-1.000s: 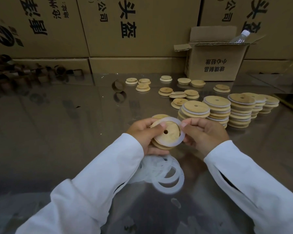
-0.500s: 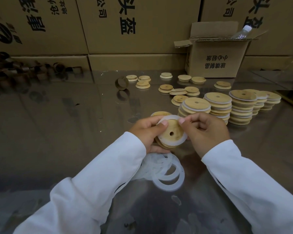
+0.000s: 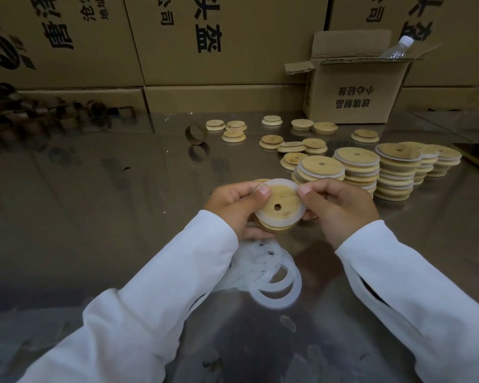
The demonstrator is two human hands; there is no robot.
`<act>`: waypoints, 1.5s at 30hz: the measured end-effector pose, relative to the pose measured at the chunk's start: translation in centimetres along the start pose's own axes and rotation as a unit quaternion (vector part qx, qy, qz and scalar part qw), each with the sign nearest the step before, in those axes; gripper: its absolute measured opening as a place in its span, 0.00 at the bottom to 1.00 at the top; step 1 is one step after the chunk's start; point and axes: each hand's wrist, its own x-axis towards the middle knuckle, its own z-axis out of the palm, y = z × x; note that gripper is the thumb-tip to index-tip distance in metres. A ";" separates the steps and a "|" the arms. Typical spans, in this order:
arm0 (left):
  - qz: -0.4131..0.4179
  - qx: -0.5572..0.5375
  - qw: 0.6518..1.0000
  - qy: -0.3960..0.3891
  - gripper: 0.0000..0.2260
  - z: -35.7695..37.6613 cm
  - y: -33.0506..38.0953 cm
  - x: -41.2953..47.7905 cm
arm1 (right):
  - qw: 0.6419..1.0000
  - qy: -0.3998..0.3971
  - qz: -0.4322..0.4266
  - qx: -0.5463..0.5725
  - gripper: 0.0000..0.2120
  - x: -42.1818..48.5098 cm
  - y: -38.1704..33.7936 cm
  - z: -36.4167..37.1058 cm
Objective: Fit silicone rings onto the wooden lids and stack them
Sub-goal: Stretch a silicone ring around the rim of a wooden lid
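Above loose rings (image 3: 274, 275), left hand (image 3: 233, 208) and right hand (image 3: 340, 210) pinch the wooden lid (image 3: 284, 199), face tilted up.

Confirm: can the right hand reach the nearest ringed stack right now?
Probably yes. The nearest stack sits just beyond the right hand with nothing between, though that hand pinches the lid being ringed.

Between the fingers (image 3: 263, 193), the wooden lid (image 3: 282, 200) is pale tan with faint grain, its silicone ring (image 3: 261, 220) translucent white like the loose rings (image 3: 271, 301) below them; sleeves (image 3: 177, 272) white, cardboard cartons (image 3: 246, 51) beyond brown with black print, tabletop (image 3: 94, 203) glossy grey-brown.
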 end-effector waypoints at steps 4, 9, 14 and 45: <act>0.021 0.002 1.000 0.009 0.07 0.4 -0.1 -0.1 | 0.999 0.024 -0.032 -0.024 0.11 0.0 0.1 0.1; 0.056 0.016 0.998 0.034 0.07 0.7 0.0 -0.2 | 0.995 0.044 -0.069 -0.057 0.10 -0.2 0.3 0.4; 0.061 -0.007 0.998 0.024 0.08 0.5 0.2 -0.2 | 0.993 0.039 -0.094 -0.054 0.10 -0.4 0.0 0.4; 0.065 0.083 0.994 0.029 0.03 0.1 -0.1 -0.2 | 0.993 0.006 -0.063 -0.095 0.06 -0.7 0.0 0.2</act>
